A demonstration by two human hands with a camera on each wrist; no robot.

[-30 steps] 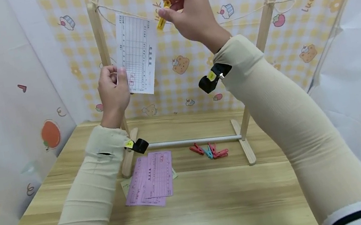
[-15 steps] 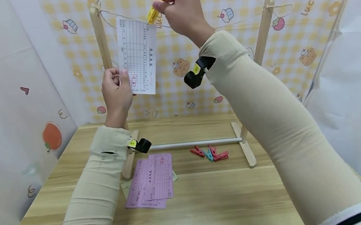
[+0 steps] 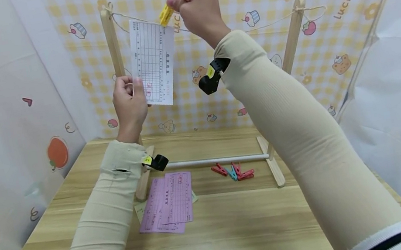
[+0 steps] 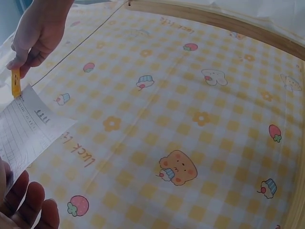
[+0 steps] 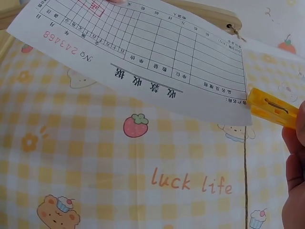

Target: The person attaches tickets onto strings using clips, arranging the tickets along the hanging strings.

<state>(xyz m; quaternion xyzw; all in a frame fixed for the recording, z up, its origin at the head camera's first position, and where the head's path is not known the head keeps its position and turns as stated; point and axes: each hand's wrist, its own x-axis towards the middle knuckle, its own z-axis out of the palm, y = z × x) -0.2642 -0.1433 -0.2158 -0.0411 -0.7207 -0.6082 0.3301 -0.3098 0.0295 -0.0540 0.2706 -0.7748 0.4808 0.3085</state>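
A white printed receipt slip (image 3: 153, 62) hangs upright beside the left post, its top edge at the string (image 3: 139, 19). My left hand (image 3: 131, 105) pinches the slip's lower left edge between thumb and fingers. With thumb and fingers, my right hand (image 3: 200, 5) pinches the handle end of a yellow clothespin (image 3: 166, 15). The clothespin's tip meets the slip's top right corner at the string. In the right wrist view the clothespin (image 5: 274, 108) overlaps the slip's (image 5: 143, 62) end edge. The left wrist view also has the clothespin (image 4: 15, 83) at the slip's corner.
The string runs between two wooden posts (image 3: 113, 46) joined low down by a metal rod (image 3: 218, 160). On the wooden table (image 3: 242, 233) lie purple slips (image 3: 177, 197) over a pale green one, and several red and blue clothespins (image 3: 238, 171). A checkered cloth (image 3: 204, 53) hangs behind.
My right hand has moved left with the yellow clothespin, bringing its tip from beside the slip onto the slip's top right corner. The left hand keeps its hold, nearly still.
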